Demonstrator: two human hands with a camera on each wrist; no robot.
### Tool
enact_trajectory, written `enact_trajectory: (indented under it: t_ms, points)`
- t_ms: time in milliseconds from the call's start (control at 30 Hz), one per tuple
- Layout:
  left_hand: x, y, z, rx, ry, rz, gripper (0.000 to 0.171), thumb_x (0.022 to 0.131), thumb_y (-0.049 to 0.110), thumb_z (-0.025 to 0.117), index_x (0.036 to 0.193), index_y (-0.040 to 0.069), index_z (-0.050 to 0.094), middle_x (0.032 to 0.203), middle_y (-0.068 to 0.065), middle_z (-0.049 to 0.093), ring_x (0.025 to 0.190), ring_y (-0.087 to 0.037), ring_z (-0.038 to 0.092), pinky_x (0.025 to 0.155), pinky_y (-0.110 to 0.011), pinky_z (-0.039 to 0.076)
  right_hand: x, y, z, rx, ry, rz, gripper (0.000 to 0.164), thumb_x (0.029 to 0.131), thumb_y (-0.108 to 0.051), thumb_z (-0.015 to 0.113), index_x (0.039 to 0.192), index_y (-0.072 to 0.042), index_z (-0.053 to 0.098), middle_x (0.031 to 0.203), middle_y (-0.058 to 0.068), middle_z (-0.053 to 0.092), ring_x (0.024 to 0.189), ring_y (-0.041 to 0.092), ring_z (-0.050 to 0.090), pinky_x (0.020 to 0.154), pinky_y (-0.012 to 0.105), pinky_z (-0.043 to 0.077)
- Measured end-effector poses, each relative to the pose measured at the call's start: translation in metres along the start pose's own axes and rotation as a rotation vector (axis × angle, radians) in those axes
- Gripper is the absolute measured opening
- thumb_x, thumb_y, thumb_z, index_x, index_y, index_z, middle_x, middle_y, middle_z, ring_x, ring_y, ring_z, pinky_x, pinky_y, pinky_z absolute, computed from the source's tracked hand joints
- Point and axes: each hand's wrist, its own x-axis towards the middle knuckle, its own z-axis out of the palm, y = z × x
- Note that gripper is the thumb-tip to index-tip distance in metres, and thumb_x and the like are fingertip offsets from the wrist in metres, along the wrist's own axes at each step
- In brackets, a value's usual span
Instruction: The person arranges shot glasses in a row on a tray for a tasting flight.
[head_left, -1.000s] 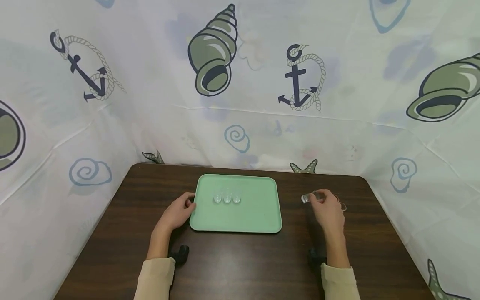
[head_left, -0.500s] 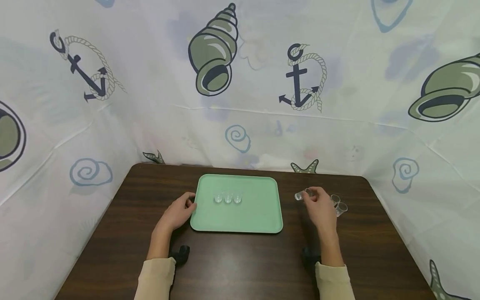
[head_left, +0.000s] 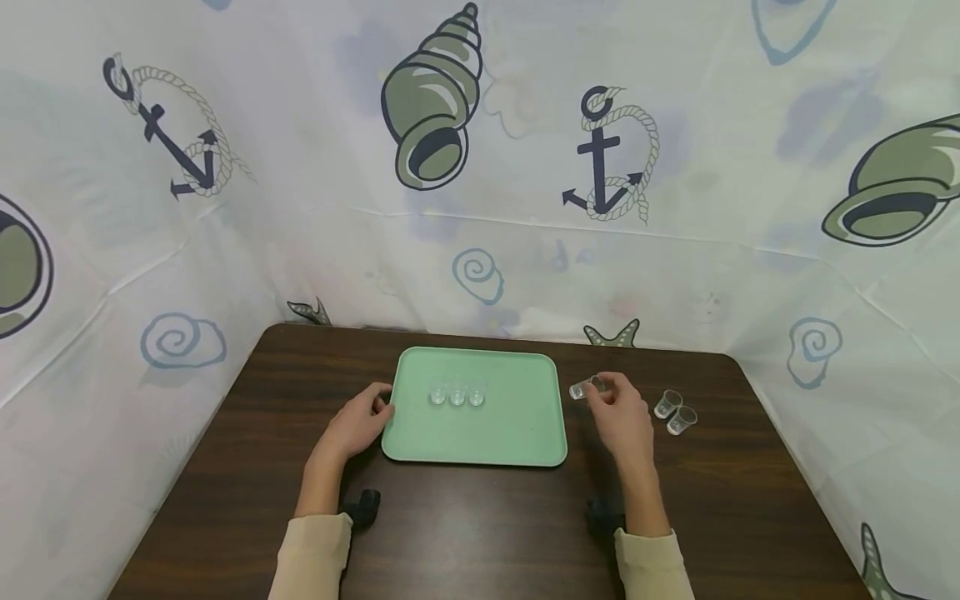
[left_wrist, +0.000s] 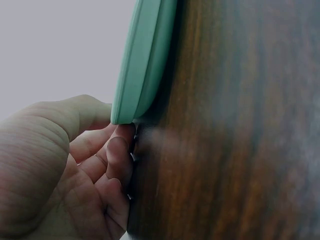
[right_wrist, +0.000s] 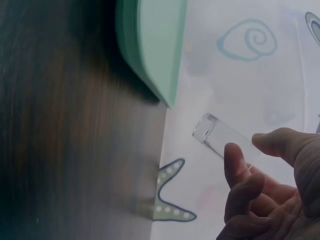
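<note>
A pale green tray (head_left: 517,429) lies on the dark wooden table. My left hand (head_left: 356,423) holds its left edge; in the left wrist view the thumb rests at the tray's rim (left_wrist: 140,65), with the fingers against its underside. Three clear shot glasses (head_left: 457,395) stand in a row on the tray's left half. Just right of the tray, my right hand (head_left: 624,421) pinches another clear shot glass (head_left: 578,391) between thumb and fingers. That glass (right_wrist: 216,134) is tilted, its thick base pointing toward the tray, and is held above the table.
Two more clear shot glasses, one farther back (head_left: 665,405) and one nearer (head_left: 681,421), stand on the table (head_left: 480,533) to the right of my right hand. A curtain (head_left: 525,275) printed with shells and anchors hangs behind the table and along its sides.
My right hand has moved left toward the tray with the shot glass, uncovering the two glasses on the right. My left hand has stayed on the tray's edge.
</note>
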Motion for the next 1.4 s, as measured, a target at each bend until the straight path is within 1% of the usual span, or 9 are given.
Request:
enact_trajectory:
  t_ms: [167, 300, 467, 600, 833, 1000, 1100, 1200, 1400]
  points:
    - [0.0, 0.001, 0.0, 0.003, 0.002, -0.004, 0.047, 0.113, 0.026, 0.054, 0.155, 0.006, 0.051, 0.103, -0.007, 0.061, 0.077, -0.02, 0.053, 0.071, -0.037, 0.041, -0.003, -0.009, 0.006, 0.014, -0.017, -0.022, 0.045, 0.107, -0.045, 0.063, 0.144, -0.017, 0.064, 0.102, 0.005, 0.079, 0.079, 0.022, 0.068, 0.07, 0.038, 0.046]
    - [0.0, 0.001, 0.0, 0.009, 0.008, -0.005, 0.046, 0.113, 0.027, 0.054, 0.154, 0.007, 0.051, 0.102, -0.007, 0.061, 0.076, -0.019, 0.053, 0.07, -0.036, 0.041, -0.005, -0.017, 0.011, 0.012, -0.034, -0.045, 0.044, 0.106, -0.044, 0.064, 0.142, -0.018, 0.065, 0.105, 0.005, 0.078, 0.084, 0.024, 0.069, 0.071, 0.038, 0.046]
    - [0.001, 0.0, 0.0, 0.01, 0.012, 0.001, 0.046, 0.113, 0.027, 0.054, 0.154, 0.007, 0.052, 0.103, -0.007, 0.061, 0.076, -0.02, 0.053, 0.07, -0.036, 0.04, -0.007, -0.024, 0.018, 0.036, -0.073, -0.082, 0.044, 0.106, -0.044, 0.065, 0.142, -0.019, 0.066, 0.105, 0.006, 0.077, 0.092, 0.026, 0.071, 0.071, 0.037, 0.048]
    - [0.002, 0.0, 0.0, 0.02, 0.014, 0.0, 0.045, 0.113, 0.027, 0.054, 0.154, 0.007, 0.052, 0.103, -0.007, 0.062, 0.076, -0.02, 0.053, 0.07, -0.036, 0.04, -0.008, -0.028, 0.022, 0.048, -0.1, -0.099, 0.045, 0.106, -0.044, 0.066, 0.144, -0.018, 0.065, 0.105, 0.005, 0.077, 0.094, 0.025, 0.071, 0.069, 0.036, 0.049]
    - [0.004, 0.0, 0.001, 0.026, 0.007, -0.007, 0.046, 0.113, 0.028, 0.053, 0.154, 0.008, 0.051, 0.105, -0.007, 0.061, 0.076, -0.019, 0.053, 0.07, -0.036, 0.04, -0.009, -0.031, 0.034, 0.056, -0.133, -0.121, 0.045, 0.105, -0.042, 0.069, 0.143, -0.017, 0.066, 0.101, 0.003, 0.076, 0.087, 0.021, 0.069, 0.066, 0.034, 0.049]
    - [0.003, 0.0, 0.002, 0.022, 0.005, -0.009, 0.047, 0.113, 0.029, 0.052, 0.154, 0.007, 0.051, 0.105, -0.008, 0.06, 0.075, -0.02, 0.052, 0.068, -0.036, 0.039, -0.008, -0.036, 0.042, 0.073, -0.174, -0.146, 0.044, 0.105, -0.04, 0.07, 0.143, -0.018, 0.066, 0.099, 0.002, 0.072, 0.075, 0.02, 0.061, 0.062, 0.035, 0.046]
    - [0.002, 0.0, 0.002, 0.017, 0.005, -0.01, 0.047, 0.113, 0.029, 0.052, 0.154, 0.008, 0.051, 0.105, -0.008, 0.06, 0.074, -0.021, 0.051, 0.068, -0.036, 0.039, -0.009, -0.04, 0.046, 0.075, -0.193, -0.151, 0.044, 0.105, -0.04, 0.069, 0.144, -0.02, 0.066, 0.099, 0.002, 0.07, 0.07, 0.02, 0.059, 0.06, 0.036, 0.045]
    - [0.003, 0.0, 0.002, 0.014, 0.006, -0.012, 0.047, 0.113, 0.029, 0.053, 0.154, 0.008, 0.051, 0.105, -0.008, 0.061, 0.074, -0.02, 0.052, 0.068, -0.036, 0.04, -0.009, -0.043, 0.049, 0.063, -0.211, -0.155, 0.045, 0.105, -0.04, 0.069, 0.145, -0.02, 0.065, 0.1, 0.002, 0.071, 0.069, 0.018, 0.059, 0.06, 0.036, 0.046]
    - [0.004, 0.0, 0.001, 0.015, 0.006, -0.012, 0.047, 0.113, 0.029, 0.052, 0.155, 0.008, 0.051, 0.105, -0.008, 0.061, 0.074, -0.021, 0.052, 0.068, -0.036, 0.04, -0.012, -0.053, 0.056, 0.048, -0.232, -0.174, 0.046, 0.104, -0.04, 0.071, 0.146, -0.019, 0.066, 0.1, 0.002, 0.071, 0.068, 0.018, 0.059, 0.059, 0.036, 0.045]
